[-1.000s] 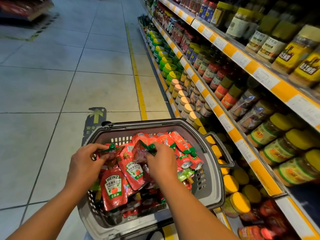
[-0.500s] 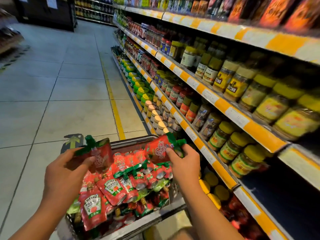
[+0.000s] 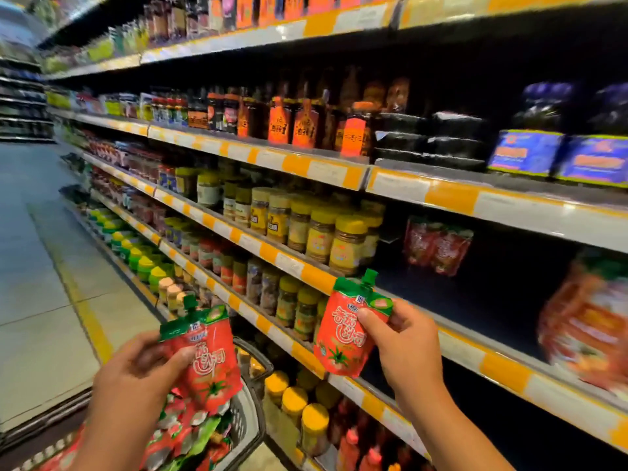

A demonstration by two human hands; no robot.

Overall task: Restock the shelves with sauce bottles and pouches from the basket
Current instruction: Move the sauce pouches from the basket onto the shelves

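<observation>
My left hand (image 3: 136, 375) grips a red sauce pouch (image 3: 210, 362) with a green spout, held above the grey basket (image 3: 249, 413). The basket sits low at the bottom left and holds several more red and green pouches (image 3: 190, 433). My right hand (image 3: 404, 341) pinches a second red pouch (image 3: 343, 334) by its upper right corner, upright, just in front of the yellow-and-white shelf edge (image 3: 486, 358). Behind that edge is a dark stretch of shelf where matching red pouches (image 3: 435, 246) stand at the back.
Yellow-lidded jars (image 3: 323, 232) fill the shelf left of the dark stretch. A blurred red pack (image 3: 584, 328) stands at its right. More jars (image 3: 299, 406) and red bottles sit on the shelf below. The tiled aisle floor (image 3: 40, 266) runs off to the left.
Both hands have lifted a pouch each out of the basket. The view has swung up and right toward the shelves, and my right hand has carried its pouch up to the shelf edge.
</observation>
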